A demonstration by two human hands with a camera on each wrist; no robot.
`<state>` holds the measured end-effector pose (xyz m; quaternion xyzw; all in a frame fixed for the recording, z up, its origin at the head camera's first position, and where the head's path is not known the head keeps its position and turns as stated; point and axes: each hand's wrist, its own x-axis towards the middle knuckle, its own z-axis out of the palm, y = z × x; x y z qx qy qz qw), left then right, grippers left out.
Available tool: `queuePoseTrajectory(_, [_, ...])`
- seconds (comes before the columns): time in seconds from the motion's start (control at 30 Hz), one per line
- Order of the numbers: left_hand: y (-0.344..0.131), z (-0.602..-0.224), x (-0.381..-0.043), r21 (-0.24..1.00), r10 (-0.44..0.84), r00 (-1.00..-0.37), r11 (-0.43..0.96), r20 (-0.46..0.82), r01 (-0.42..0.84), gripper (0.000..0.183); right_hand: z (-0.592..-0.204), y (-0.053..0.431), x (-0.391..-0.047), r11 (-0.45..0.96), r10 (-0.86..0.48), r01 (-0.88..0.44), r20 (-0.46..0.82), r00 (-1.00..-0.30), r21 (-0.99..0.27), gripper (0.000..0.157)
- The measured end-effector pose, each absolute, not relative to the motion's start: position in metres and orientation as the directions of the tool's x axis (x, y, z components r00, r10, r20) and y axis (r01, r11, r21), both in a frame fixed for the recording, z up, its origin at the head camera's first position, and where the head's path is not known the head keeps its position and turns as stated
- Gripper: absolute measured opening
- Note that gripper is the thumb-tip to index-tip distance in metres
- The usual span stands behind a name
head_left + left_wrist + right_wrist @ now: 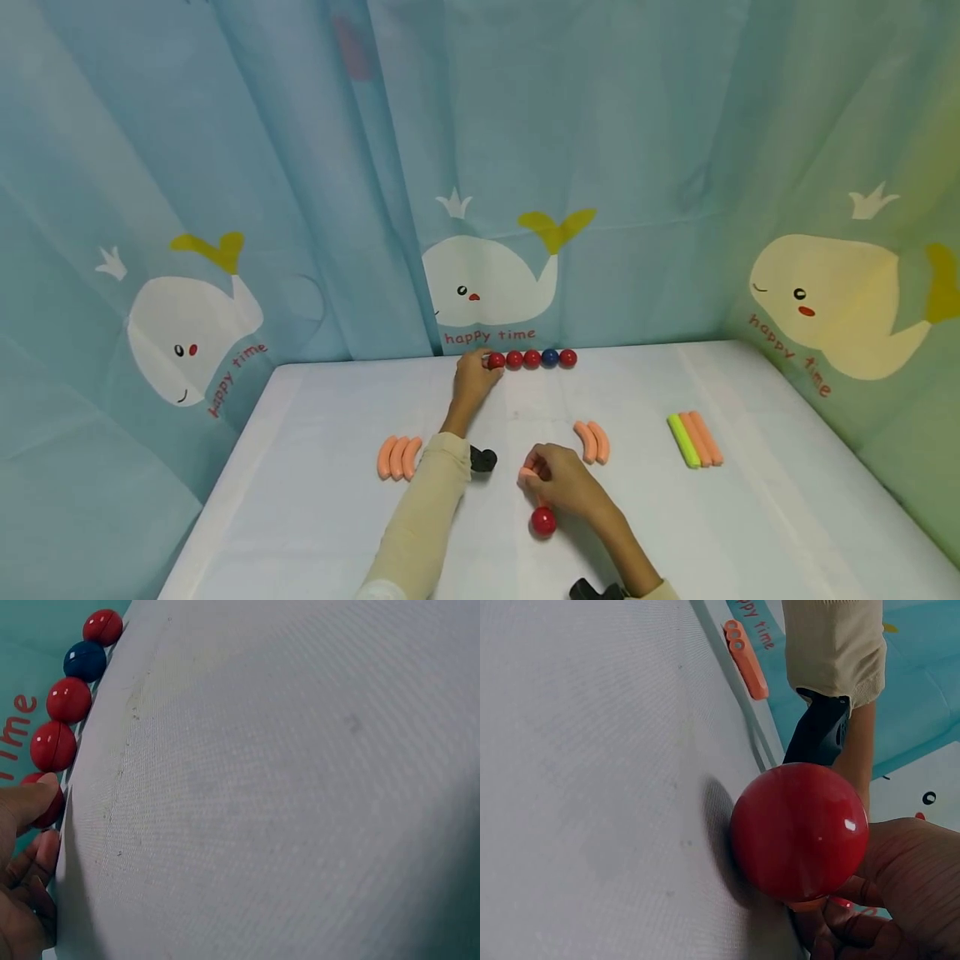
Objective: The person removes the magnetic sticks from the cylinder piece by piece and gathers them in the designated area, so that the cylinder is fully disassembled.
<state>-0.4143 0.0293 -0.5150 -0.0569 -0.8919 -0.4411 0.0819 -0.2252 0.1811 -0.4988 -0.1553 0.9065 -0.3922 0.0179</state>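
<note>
My left hand (pixel 472 383) is at the table's back edge, its thumb and fingers around the leftmost red ball (pixel 496 361) of a row. In the left wrist view my thumb presses on that red ball (pixel 51 807), which is partly covered. Nearer the front, my right hand (pixel 567 483) pinches a curved orange piece (pixel 527 473), mostly hidden by the fingers. Just below these fingers is another red ball (pixel 543 522), large in the right wrist view; whether it is joined to the orange piece I cannot tell.
The row continues with red balls (pixel 532 359) and a blue ball (pixel 550 357). Curved orange pieces (pixel 395 457) lie at left, two more (pixel 592 442) right of centre. Farther right lie a green stick (pixel 683 441) and orange sticks (pixel 705 438). A whale-print curtain (pixel 637 275) hangs behind.
</note>
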Motion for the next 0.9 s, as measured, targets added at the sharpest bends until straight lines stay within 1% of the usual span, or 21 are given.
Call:
queuePoseTrajectory(0.27, [0.026, -0.514, -0.408, 0.801, 0.005, -0.985, 0.581, 0.171, 0.142, 0.047, -0.498, 0.178, -0.222, 0.643, -0.299, -0.270, 0.089, -0.950, -0.717, 0.009])
queuePoseTrajectory(0.47, [0.019, -0.515, -0.401, 0.804, -0.031, -0.987, 0.584, 0.159, 0.112, 0.056, -0.501, 0.177, -0.223, 0.658, -0.301, -0.294, 0.116, -0.947, -0.693, 0.010])
queuePoseTrajectory(0.6, [0.016, -0.514, -0.393, 0.828, -0.046, -0.988, 0.552, 0.148, 0.098, 0.060, -0.500, 0.177, -0.226, 0.678, -0.281, -0.274, 0.104, -0.954, -0.682, 0.011])
queuePoseTrajectory(0.77, [0.013, -0.511, -0.383, 0.829, -0.018, -0.989, 0.548, 0.144, 0.110, 0.060, -0.498, 0.179, -0.229, 0.697, -0.272, -0.260, 0.089, -0.958, -0.668, 0.012])
queuePoseTrajectory(0.9, [0.012, -0.511, -0.375, 0.823, 0.011, -0.992, 0.558, 0.125, 0.110, 0.058, -0.498, 0.180, -0.230, 0.706, -0.271, -0.253, 0.078, -0.959, -0.661, 0.012])
